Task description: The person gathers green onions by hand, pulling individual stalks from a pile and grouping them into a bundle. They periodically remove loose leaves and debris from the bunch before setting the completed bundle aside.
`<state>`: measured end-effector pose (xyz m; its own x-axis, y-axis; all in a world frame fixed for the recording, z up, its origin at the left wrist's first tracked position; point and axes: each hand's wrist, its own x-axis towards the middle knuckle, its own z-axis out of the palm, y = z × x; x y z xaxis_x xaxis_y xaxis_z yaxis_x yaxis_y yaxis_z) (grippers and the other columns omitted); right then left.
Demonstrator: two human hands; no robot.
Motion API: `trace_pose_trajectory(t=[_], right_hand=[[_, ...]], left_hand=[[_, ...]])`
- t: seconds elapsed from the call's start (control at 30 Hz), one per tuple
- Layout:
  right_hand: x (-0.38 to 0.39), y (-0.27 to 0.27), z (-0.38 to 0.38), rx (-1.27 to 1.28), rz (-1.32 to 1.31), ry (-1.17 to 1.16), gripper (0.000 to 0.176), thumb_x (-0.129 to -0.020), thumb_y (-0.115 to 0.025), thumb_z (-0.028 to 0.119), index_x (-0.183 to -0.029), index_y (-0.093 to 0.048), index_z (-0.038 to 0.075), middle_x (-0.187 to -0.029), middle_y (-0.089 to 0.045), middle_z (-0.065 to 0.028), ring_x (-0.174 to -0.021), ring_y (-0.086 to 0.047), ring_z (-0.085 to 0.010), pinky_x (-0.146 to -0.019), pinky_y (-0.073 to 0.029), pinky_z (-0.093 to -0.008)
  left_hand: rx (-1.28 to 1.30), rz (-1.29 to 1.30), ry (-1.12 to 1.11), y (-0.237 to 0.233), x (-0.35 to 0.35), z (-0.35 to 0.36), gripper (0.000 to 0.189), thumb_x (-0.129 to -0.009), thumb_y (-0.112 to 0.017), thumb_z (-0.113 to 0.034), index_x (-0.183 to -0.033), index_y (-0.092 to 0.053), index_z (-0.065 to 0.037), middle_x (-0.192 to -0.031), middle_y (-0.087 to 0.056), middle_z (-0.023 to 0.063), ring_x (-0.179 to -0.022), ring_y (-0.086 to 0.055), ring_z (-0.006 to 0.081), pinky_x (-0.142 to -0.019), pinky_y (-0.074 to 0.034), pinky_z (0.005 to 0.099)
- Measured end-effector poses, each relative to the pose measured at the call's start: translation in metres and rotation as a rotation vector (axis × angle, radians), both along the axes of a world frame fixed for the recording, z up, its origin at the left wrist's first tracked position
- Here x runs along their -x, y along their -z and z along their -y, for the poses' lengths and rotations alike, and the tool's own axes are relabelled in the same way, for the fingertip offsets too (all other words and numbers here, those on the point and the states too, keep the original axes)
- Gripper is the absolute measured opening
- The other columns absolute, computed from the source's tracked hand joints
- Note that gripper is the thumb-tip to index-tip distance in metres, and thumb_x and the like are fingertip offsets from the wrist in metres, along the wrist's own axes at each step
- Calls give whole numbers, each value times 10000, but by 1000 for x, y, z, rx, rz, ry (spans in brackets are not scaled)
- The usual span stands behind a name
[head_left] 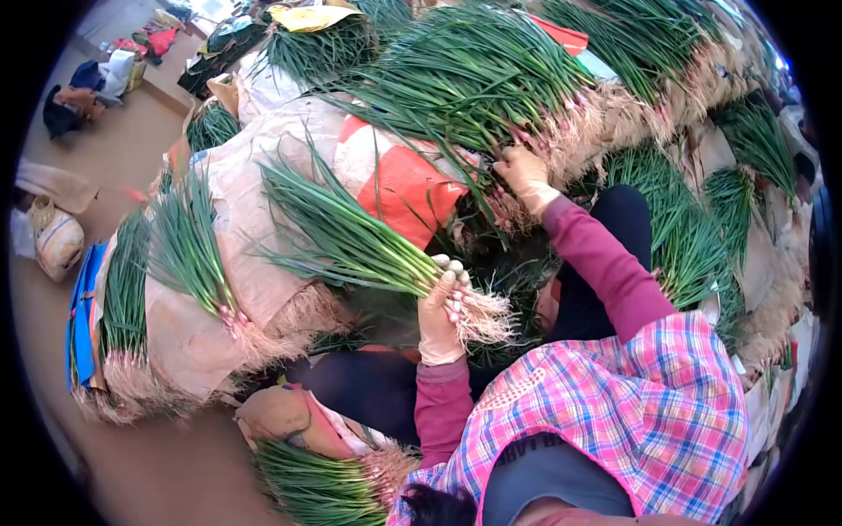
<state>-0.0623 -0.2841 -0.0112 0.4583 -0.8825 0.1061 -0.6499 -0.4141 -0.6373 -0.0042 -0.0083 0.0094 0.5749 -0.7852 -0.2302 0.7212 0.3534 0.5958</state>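
In my left hand (pixel 438 323), gloved in a thin pale glove, is a bunch of spring onions (pixel 364 241). The fingers wrap round its pinkish-white bulbs, with the pale roots hanging to the right and the green leaves pointing up and left. My right hand (pixel 524 175), gloved too, reaches to the root end of a large heap of spring onions (pixel 465 74). Its fingers are bent and pressed together among the stems there; what exactly they pinch is partly hidden. Under the leaves lies an orange-and-white sack (pixel 412 197).
Another bunch (pixel 197 254) lies at the left on beige sacking (pixel 246 175). More spring onions (pixel 324 482) lie at bottom left, and others (pixel 675 228) to my right. A round bag (pixel 57 237) stands on the brown floor (pixel 167 465). My knees sit between the heaps.
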Motion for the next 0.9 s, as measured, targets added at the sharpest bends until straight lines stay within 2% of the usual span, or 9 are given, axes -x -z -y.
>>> trace_pose_trajectory(t=[0.1, 0.17, 0.2, 0.23, 0.33, 0.57, 0.73, 0.83, 0.9], right_hand=[[12, -16, -60, 82, 246, -70, 219, -780, -703, 287, -873, -656, 94, -856, -653, -118, -782, -647, -294, -659, -496, -420], [33, -10, -120, 16, 503, -240, 225, -776, -758, 253, -868, -636, 87, -871, -634, -94, -768, -626, -271, -682, -507, -361], [41, -7, -133, 295, 472, -404, 224, -801, -760, 233, -898, -633, 75, -874, -636, -79, -787, -632, -237, -713, -508, -330], [42, 2, -138, -69, 591, -346, 243, -825, -743, 241, -934, -622, 60, -884, -641, -72, -804, -630, -208, -725, -505, -320], [33, -29, -111, -1007, 611, -220, 269, -879, -694, 189, -1071, -582, 37, -891, -650, -33, -778, -602, -108, -645, -463, -244], [6, 6, -128, -991, 819, -56, 111, -874, -660, 127, -952, -635, 54, -720, -636, 13, -515, -482, -34, -426, -377, -193], [10, 16, -131, -990, 891, -23, 190, -889, -672, 144, -1047, -621, 51, -773, -641, 28, -561, -517, -31, -501, -420, -174], [5, 3, -138, -778, 776, -65, 202, -869, -678, 100, -1050, -614, 34, -835, -647, -6, -698, -568, -77, -630, -466, -242], [-3, 10, -133, -880, 865, -34, 225, -872, -660, 74, -1088, -613, 31, -885, -669, -20, -716, -585, -87, -638, -474, -248]], left_hand=[[-43, 90, 78, -7, -4, 10, 241, -894, -625, -55, -1120, -547, -27, -1200, -607, 189, -942, -629, 209, -772, -542, 287], [-157, 115, 16, 0, -2, 21, 194, -898, -618, -67, -1081, -561, -36, -931, -640, 110, -664, -587, 101, -510, -455, 181], [-223, 118, 113, 0, -5, 18, 184, -896, -622, -70, -1068, -564, -40, -823, -630, 73, -555, -545, 65, -424, -396, 156], [-275, 99, 95, 1, 0, 23, 173, -896, -626, -75, -1055, -565, -46, -679, -560, 16, -420, -432, 40, -355, -311, 166], [-412, 152, 106, -2, 7, 30, 200, -871, -645, -62, -1057, -578, -28, -648, -571, 35, -410, -438, 55, -343, -304, 171], [-508, 158, 159, 8, 7, 22, 219, -817, -675, -16, -1016, -592, -53, -766, -666, 93, -424, -468, 76, -326, -310, 187], [-530, 147, 142, 15, 12, 22, 207, -796, -660, 16, -980, -600, -58, -665, -596, 34, -412, -461, 84, -327, -317, 196], [-534, 146, 120, 14, 16, 26, 200, -790, -656, 25, -960, -585, -54, -603, -544, 31, -384, -439, 87, -322, -308, 201], [-545, 164, 120, 16, 19, 26, 198, -793, -653, 28, -956, -577, -53, -592, -533, 36, -382, -437, 85, -321, -306, 201]])
